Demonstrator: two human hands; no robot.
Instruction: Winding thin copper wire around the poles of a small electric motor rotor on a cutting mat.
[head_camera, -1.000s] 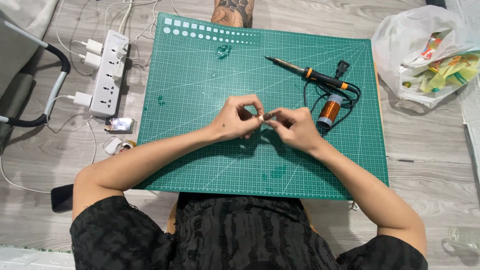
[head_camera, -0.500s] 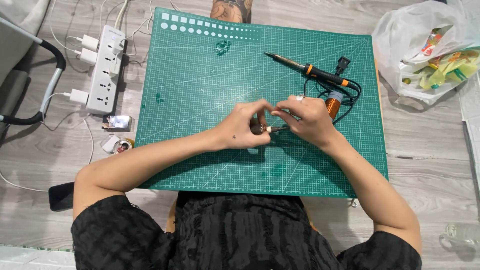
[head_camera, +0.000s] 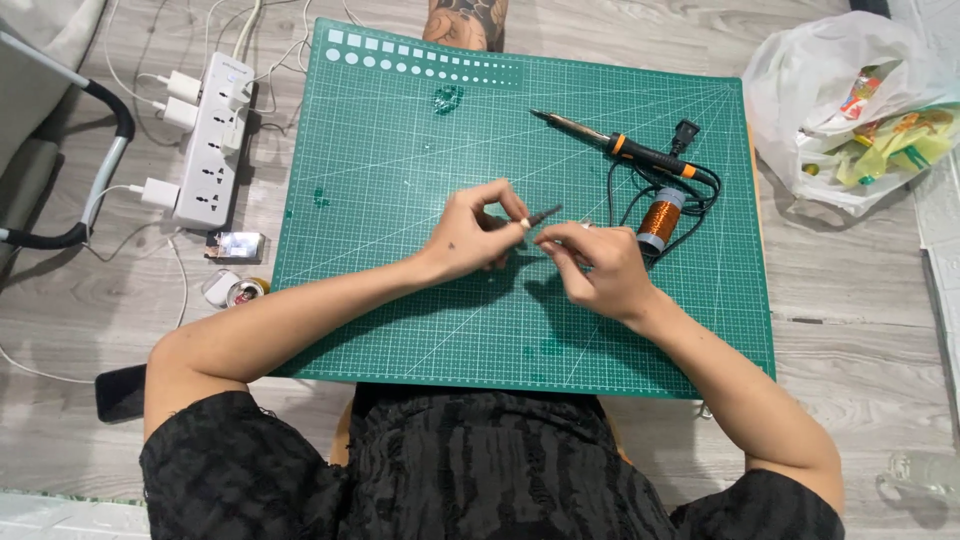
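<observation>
A thin dark rod-like piece (head_camera: 545, 215), too small to name for sure, sits above the middle of the green cutting mat (head_camera: 400, 300), pinched at its near end between the thumb and forefinger of the left hand (head_camera: 475, 235). The right hand (head_camera: 590, 265) is just beside it, fingers curled in and pressed together as if nipping something fine, though I cannot tell what. Work this small looks best done with both wrists rested low over the mat and the grip kept light, so the piece does not twist or slip. Near the right hand lie a spool of copper wire (head_camera: 657, 220) and a soldering iron (head_camera: 620, 145) with its cord coiled beside it. Well off to the right, on the floor, a white plastic bag (head_camera: 800, 90) gapes open, holding colourful wrappers. A power strip (head_camera: 210, 140) lies left of the mat.
</observation>
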